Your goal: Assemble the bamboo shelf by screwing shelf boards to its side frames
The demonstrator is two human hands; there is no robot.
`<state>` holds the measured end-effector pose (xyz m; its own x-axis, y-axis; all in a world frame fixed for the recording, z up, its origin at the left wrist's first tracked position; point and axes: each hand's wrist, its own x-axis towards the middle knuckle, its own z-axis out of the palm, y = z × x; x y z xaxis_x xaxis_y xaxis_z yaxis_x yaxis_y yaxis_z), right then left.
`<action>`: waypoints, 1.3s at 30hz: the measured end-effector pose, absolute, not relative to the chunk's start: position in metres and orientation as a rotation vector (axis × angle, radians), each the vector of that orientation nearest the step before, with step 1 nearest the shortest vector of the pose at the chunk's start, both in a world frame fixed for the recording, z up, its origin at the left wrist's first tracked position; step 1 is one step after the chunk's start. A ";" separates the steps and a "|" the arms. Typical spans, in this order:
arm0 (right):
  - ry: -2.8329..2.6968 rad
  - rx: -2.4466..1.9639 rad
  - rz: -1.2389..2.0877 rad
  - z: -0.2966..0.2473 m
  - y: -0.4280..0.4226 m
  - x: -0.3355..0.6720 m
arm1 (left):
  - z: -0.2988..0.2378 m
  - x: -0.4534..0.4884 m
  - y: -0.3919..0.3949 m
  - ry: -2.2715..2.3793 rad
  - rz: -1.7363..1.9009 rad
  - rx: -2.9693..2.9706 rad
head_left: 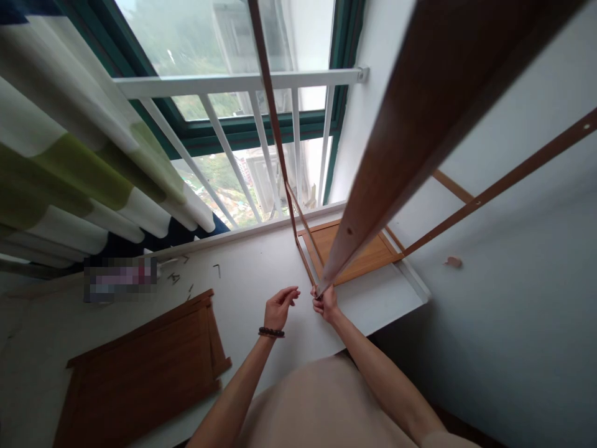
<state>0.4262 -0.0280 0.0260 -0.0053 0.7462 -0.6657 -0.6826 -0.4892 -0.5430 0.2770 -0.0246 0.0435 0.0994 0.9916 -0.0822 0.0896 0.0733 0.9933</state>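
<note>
Right hand wrapped around the foot of a wooden post, left hand just beside it

The near post (401,137) runs out of view at the top and hides part of the slatted-looking shelf panel (373,249) and of the pale wall (536,298) behind it. Its lower end disappears into the right hand (325,302), whose fingers close around it; what the fingertips press on there is too small to tell. The left hand (282,306) hangs near, fingers curled toward the thumb, and whether it pinches anything small cannot be told. The far post (270,93) is cut off at the top, and the side rail (513,178) at the right edge.

A pixelated patch (120,280) at the left masks whatever lies there. Beside it on the white ledge (252,261) are small metal pieces (173,278), hard to make out, and an L-shaped key (217,270). Stacked brown panels (144,373) overlap at the lower left, cut off by the bottom edge.

The shelf panel sits low between the posts and the side rail, over the ledge's right end. A striped curtain (116,162) covers the window's left side; a white railing (200,86) and the far post cross in front of the window (196,37)
</note>
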 end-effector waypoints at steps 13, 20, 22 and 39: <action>-0.139 -1.042 1.788 0.026 -0.032 0.433 | 0.046 0.308 -0.035 1.157 1.081 1.024; -0.092 -0.990 1.814 0.026 -0.035 0.434 | 0.035 0.313 -0.041 1.142 1.018 0.990; -0.099 -0.962 1.815 0.027 -0.035 0.434 | 0.032 0.312 -0.041 1.161 1.010 1.009; -0.099 -1.064 1.783 0.032 -0.032 0.436 | 0.034 0.317 -0.041 1.266 0.975 1.147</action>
<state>0.4363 -0.0316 0.0323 -0.0966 0.7857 -0.6111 -0.7133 -0.4828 -0.5080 0.3169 -0.0410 0.0345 0.0856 0.9774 -0.1933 0.0631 0.1883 0.9801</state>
